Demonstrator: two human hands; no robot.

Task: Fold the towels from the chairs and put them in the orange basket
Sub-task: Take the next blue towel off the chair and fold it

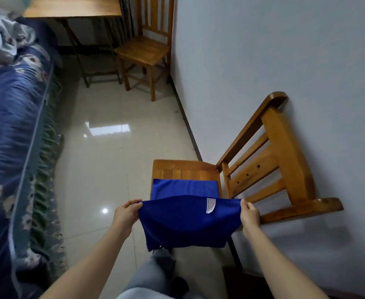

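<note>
I hold a blue towel (188,223) spread in the air over the front of the near wooden chair (263,160). My left hand (126,214) pinches its upper left corner and my right hand (249,215) pinches its upper right corner. A white label shows near the towel's top right. The towel hangs down and its lower edge sags. Part of the blue cloth (183,187) lies flat on the chair seat behind the held edge; I cannot tell whether it is the same towel. No orange basket is in view.
A second wooden chair (142,50) stands further along the wall, beside a wooden table (73,7). A bed with a blue flowered cover (11,126) runs along the left. Glossy tiled floor (112,158) lies between. My legs are below the towel.
</note>
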